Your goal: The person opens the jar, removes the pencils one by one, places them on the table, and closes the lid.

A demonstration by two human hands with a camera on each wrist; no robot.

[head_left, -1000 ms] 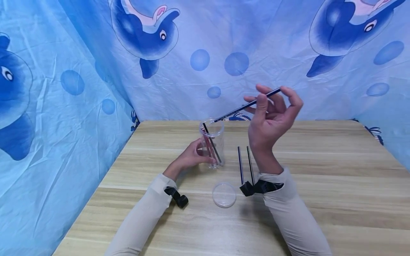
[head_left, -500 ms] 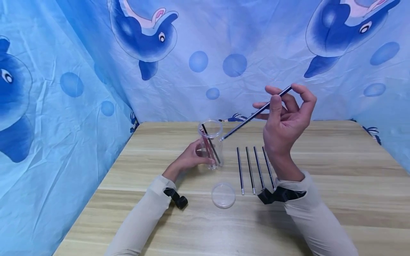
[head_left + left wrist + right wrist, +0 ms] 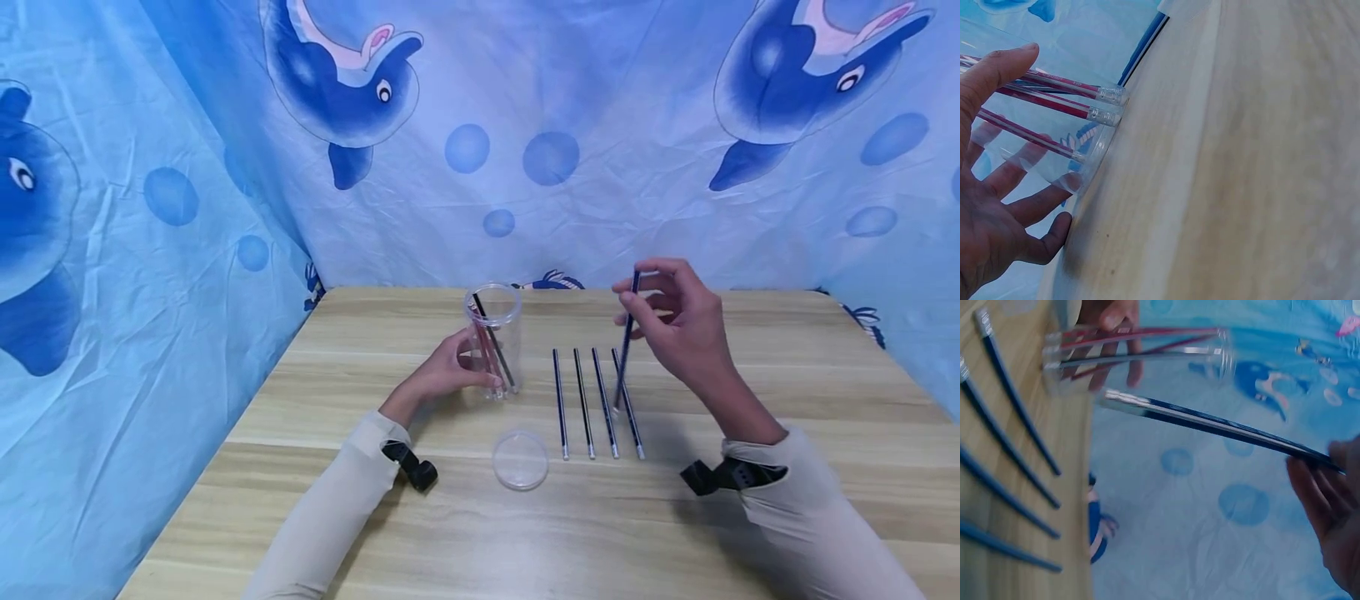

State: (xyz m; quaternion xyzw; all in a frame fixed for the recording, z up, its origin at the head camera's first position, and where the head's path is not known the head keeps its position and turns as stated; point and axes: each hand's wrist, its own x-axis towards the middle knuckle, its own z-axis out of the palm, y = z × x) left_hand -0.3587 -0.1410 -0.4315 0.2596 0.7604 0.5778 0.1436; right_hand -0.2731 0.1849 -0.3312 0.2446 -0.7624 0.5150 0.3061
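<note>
My left hand [image 3: 448,368] grips a clear plastic jar [image 3: 512,337] low on its side, thumb in front and fingers behind. The jar stands upright on the table, uncapped, with red-striped pencils [image 3: 1047,99] and a dark one [image 3: 495,343] leaning inside, eraser ends down. To its right, my right hand [image 3: 686,329] pinches a dark blue pencil [image 3: 627,354] by its upper end. That pencil points steeply down, its white-and-silver eraser end [image 3: 1124,399] lowest, over several similar pencils [image 3: 582,404] lying side by side. Whether it touches the table, I cannot tell.
A round clear lid [image 3: 521,461] lies flat in front of the jar. The wooden table [image 3: 375,533] ends at a blue dolphin-print curtain [image 3: 420,217] behind and on the left. Both wrists wear black strapped cameras.
My right hand has carried the pencil from the jar's mouth to the right and then down. The pencil has swung from slanting to nearly upright. My left hand stays on the jar.
</note>
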